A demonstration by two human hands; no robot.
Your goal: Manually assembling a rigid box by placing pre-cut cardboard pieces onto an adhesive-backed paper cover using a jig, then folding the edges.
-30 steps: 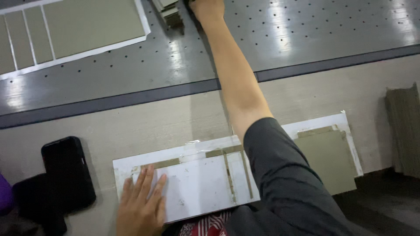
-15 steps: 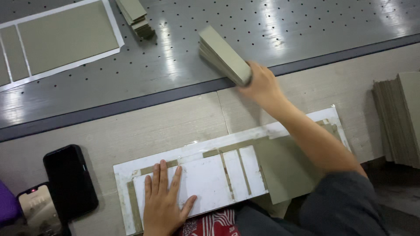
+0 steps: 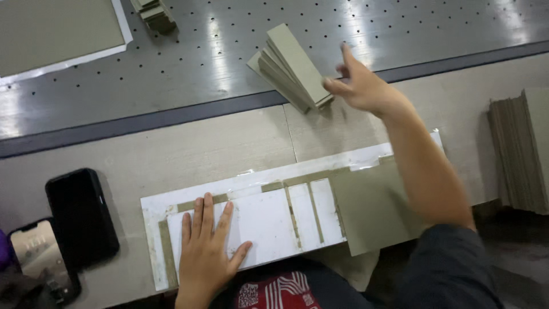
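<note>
Our right hand [image 3: 360, 86] has carried the stack of grey board strips [image 3: 291, 66] nearer and now spreads, releasing; left hand [image 3: 207, 252] stays flat, fingers spread, on the white sheet [image 3: 269, 220].

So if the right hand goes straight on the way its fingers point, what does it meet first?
Probably the fanned stack of grey-green cardboard strips, just left of the right hand at the fingertips; whether they touch already is unclear.

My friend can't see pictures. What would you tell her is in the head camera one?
A person's right hand touches a fanned stack of grey board strips at a perforated metal table's edge. Their left hand presses flat on a white sheet. Two phones lie to the left.
</note>
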